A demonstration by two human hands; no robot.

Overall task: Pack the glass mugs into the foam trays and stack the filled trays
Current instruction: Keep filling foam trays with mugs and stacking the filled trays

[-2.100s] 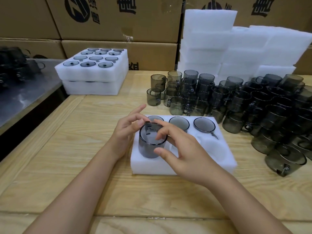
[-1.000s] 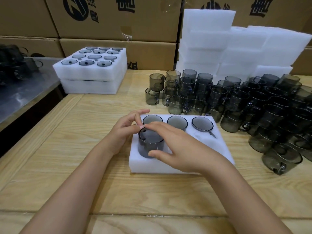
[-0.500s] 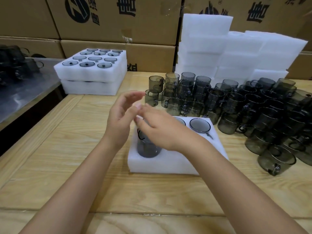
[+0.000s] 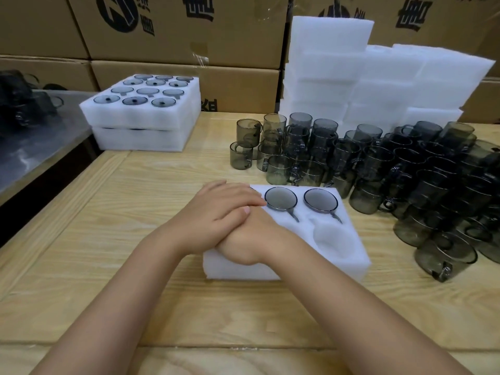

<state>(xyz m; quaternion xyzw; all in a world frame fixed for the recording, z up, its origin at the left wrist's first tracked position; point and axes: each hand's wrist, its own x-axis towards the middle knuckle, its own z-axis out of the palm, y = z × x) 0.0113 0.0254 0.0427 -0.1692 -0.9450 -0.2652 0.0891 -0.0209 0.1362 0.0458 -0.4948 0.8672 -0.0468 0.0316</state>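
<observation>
Pressing down on left side of foam tray (image 4: 338, 255) with left hand (image 4: 216, 212), flat and straight-fingered, stacked over right hand (image 4: 251, 239); cannot tell right's fingers, hidden underneath. Likely doubling weight to seat hidden mug into snug cell. Far row, right: two seated mugs (image 4: 280, 198).

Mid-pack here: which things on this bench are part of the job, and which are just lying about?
In the job: white foam tray being filled; loose smoky glass mugs; stack of filled foam trays; pile of empty white foam trays.
Lying about: brown printed cardboard boxes; grey metal side table.
</observation>
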